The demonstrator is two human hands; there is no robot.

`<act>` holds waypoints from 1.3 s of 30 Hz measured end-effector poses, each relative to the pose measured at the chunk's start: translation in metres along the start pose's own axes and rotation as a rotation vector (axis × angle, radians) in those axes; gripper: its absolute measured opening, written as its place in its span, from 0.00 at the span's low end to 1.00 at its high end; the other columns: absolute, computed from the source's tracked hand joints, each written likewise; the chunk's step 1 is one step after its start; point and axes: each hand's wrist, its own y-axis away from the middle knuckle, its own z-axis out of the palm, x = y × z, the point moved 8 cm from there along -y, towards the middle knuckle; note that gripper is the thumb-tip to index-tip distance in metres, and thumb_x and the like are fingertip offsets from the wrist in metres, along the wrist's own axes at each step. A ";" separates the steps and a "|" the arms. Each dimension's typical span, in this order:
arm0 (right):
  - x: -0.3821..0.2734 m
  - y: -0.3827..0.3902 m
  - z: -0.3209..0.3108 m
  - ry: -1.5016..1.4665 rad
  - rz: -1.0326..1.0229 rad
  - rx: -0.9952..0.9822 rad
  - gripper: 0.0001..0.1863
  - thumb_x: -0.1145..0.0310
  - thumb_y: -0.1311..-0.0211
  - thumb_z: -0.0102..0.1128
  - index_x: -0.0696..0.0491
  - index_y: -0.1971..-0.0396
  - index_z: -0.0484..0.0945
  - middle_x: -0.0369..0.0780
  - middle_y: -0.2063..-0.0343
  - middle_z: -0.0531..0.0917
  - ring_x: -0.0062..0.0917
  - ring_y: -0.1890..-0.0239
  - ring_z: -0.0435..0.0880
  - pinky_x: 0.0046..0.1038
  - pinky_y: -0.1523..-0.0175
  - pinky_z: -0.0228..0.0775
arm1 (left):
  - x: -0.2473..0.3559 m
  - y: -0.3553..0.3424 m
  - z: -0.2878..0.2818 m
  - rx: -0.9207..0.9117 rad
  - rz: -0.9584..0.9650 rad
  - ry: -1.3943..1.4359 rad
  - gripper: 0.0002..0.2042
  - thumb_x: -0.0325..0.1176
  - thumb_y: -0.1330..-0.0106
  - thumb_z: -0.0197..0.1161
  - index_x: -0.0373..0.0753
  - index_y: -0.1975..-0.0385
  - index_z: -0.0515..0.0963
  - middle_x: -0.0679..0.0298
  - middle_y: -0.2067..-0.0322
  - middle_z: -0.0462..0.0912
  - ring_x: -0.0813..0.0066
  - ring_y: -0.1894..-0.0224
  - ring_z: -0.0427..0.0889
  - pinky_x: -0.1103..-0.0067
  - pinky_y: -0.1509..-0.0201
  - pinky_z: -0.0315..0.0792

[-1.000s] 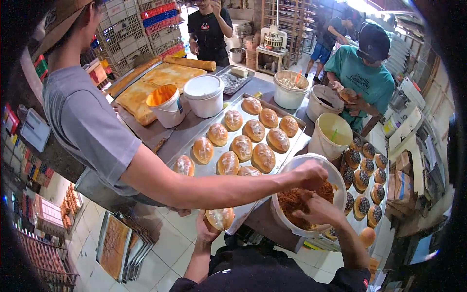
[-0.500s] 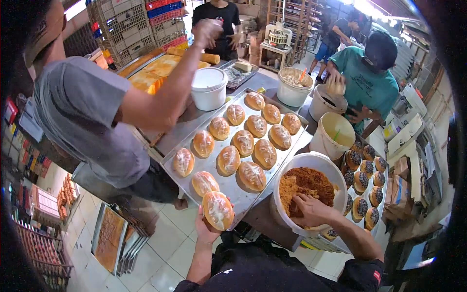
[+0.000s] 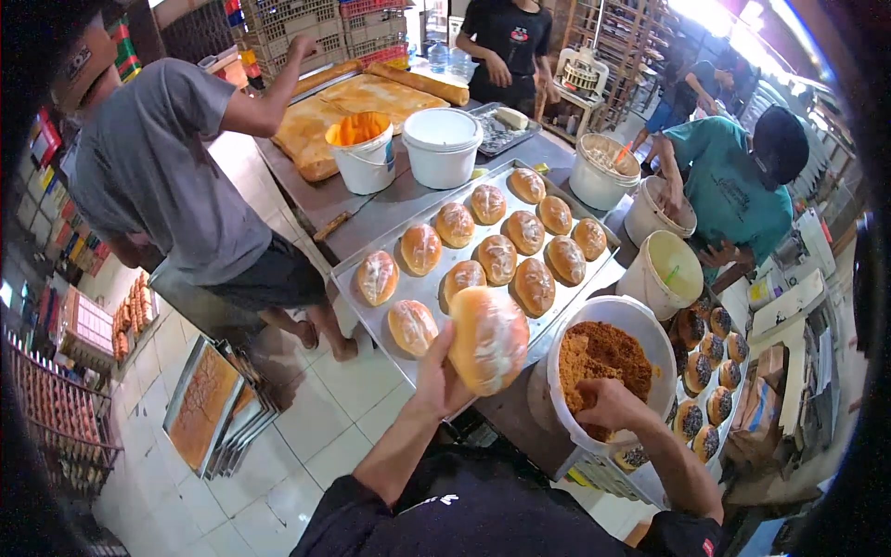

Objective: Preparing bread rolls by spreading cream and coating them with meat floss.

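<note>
My left hand (image 3: 440, 382) is closed around a glossy golden bun (image 3: 488, 340) with white cream smeared on top. It is raised over the near corner of a metal tray (image 3: 373, 309), on which several similar buns (image 3: 497, 258) lie in rows. To the right stands a white bucket (image 3: 661, 349) part-filled with reddish-brown, crumbly topping (image 3: 608, 357). My right hand (image 3: 613, 406) reaches into it with curled fingers, gathering some of the topping; the fingertips are partly hidden.
Buns with dark sprinkles (image 3: 699, 371) fill another tray at right. More buckets (image 3: 659, 274) line the table's far right side, where a co-worker in green (image 3: 733, 167) reaches into one. A person in grey (image 3: 167, 158) stands left. Stacked trays (image 3: 206, 408) are on the floor.
My left hand has lifted the bun up and rightward, closer to me. My right fingers have curled in the topping. The person in grey has moved back from the table, uncovering a bucket.
</note>
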 end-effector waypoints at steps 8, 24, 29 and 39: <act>-0.027 0.032 -0.029 0.052 0.044 0.134 0.24 0.58 0.49 0.71 0.54 0.53 0.81 0.50 0.64 0.85 0.43 0.60 0.85 0.39 0.52 0.76 | -0.027 -0.016 0.039 -0.127 -0.104 0.066 0.31 0.54 0.24 0.39 0.35 0.32 0.56 0.53 0.36 0.65 0.57 0.35 0.69 0.60 0.31 0.63; -0.044 0.069 -0.063 0.273 0.158 0.724 0.15 0.64 0.43 0.66 0.56 0.59 0.82 0.48 0.61 0.85 0.42 0.57 0.84 0.39 0.51 0.74 | 0.113 0.113 -0.043 0.226 0.225 -0.112 0.35 0.58 0.31 0.49 0.39 0.31 0.58 0.49 0.36 0.66 0.46 0.37 0.68 0.51 0.32 0.62; -0.046 0.058 -0.084 0.373 -0.199 0.974 0.12 0.62 0.41 0.64 0.56 0.63 0.82 0.49 0.67 0.84 0.44 0.62 0.84 0.40 0.55 0.75 | 0.120 0.192 -0.043 0.168 0.397 -0.087 0.35 0.57 0.31 0.51 0.40 0.31 0.58 0.51 0.35 0.64 0.49 0.34 0.66 0.53 0.29 0.59; -0.022 0.022 -0.089 0.298 0.194 0.885 0.31 0.35 0.35 0.42 0.45 0.58 0.86 0.47 0.58 0.86 0.44 0.51 0.82 0.43 0.44 0.71 | 0.071 0.348 -0.062 0.349 0.489 0.012 0.33 0.58 0.32 0.51 0.45 0.33 0.62 0.53 0.36 0.66 0.48 0.36 0.67 0.51 0.33 0.62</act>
